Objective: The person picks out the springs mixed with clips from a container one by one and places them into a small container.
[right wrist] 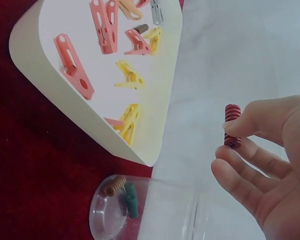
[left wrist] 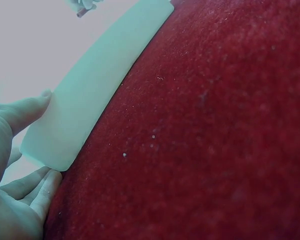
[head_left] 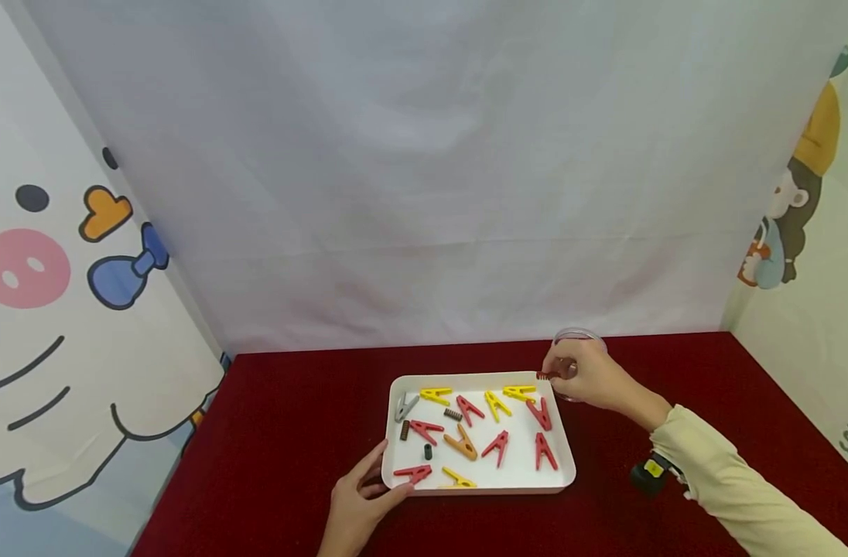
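My left hand (head_left: 357,495) grips the near left corner of a white tray (head_left: 490,490), thumb at the rim and fingers against the side. Beyond the tray's far right corner, my right hand (head_left: 594,377) pinches a red coil spring (right wrist: 232,120) between thumb and fingers, held up in the air. Below that hand stands a clear plastic cup (right wrist: 97,212) with a brown spring (right wrist: 114,186) and a green spring (right wrist: 132,201) inside. In the tray lie several red, yellow, orange and grey plastic clips, among them an orange clip (head_left: 461,443), plus a brown spring (head_left: 405,430) and a dark green spring (head_left: 428,452).
Dark red cloth (head_left: 292,449) covers the table. A black object with a yellow patch (head_left: 651,472) appears beneath the right forearm. White fabric (head_left: 424,193) hangs behind the table, and printed cartoon panels stand at both sides.
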The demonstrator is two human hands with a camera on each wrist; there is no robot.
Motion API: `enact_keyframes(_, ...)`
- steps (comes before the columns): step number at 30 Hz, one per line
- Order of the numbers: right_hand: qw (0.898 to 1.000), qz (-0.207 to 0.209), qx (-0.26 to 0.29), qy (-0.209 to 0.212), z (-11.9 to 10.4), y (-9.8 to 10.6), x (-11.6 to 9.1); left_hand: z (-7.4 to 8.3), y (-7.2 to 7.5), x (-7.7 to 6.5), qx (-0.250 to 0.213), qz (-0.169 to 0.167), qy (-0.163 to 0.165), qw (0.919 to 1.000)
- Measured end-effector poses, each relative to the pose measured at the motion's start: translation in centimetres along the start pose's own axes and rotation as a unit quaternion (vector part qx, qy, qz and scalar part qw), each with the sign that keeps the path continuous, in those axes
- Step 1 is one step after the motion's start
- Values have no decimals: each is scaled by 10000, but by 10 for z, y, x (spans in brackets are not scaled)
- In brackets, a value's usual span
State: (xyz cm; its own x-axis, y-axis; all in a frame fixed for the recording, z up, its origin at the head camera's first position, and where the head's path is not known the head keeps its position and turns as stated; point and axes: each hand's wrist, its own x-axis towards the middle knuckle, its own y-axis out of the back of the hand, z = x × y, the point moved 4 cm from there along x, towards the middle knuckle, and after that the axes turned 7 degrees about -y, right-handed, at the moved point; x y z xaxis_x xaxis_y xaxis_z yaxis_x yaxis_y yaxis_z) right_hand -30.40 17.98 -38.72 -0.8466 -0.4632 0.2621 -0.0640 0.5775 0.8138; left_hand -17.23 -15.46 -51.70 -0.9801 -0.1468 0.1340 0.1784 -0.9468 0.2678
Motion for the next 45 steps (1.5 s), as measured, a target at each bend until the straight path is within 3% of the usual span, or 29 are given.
enact_keyframes(11, 9999, 88, 34, -37, 8, 14, 5, 2, -1, 0, -45, -47, 3, 10000)
enact_keyframes(30, 9980, 29, 144, -608, 28, 33, 10, 1, 0, -1, -141, -29, -14, 9999)
enact_keyframes(45, 9984, 210, 43, -515, 40, 38, 13, 0, -1, -1, -54, 2, 14, 10000)
